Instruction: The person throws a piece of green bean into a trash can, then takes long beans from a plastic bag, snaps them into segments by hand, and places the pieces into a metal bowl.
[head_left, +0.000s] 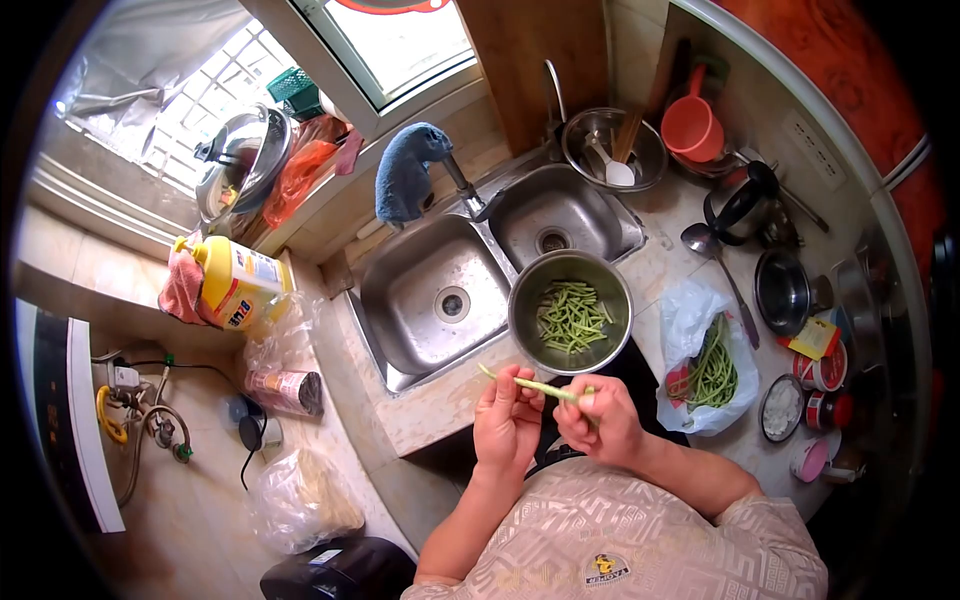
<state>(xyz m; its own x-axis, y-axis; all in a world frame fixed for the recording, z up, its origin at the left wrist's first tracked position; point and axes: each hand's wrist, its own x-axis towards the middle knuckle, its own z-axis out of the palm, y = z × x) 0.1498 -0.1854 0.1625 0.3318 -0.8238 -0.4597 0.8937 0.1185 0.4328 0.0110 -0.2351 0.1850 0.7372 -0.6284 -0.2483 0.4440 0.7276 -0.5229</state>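
Note:
Between my two hands a green bean [545, 387] is stretched, just in front of a metal pot. My left hand [507, 420] pinches it near its left end, the tip sticking out past the fingers. My right hand [603, 418] is closed round its other end. The metal pot [518, 318] stands at the sink's front edge and holds short pieces of green bean [572, 316]. To the right, a white plastic bag [680, 310] lies open on the counter with long whole beans [714, 372] in it.
Behind the pot is a double sink [400, 330] with a tap [470, 198] and a blue cloth [405, 175]. A steel bowl [580, 150], a ladle [735, 285] and a black bowl [783, 292] stand right. A yellow bottle [235, 280] is at left.

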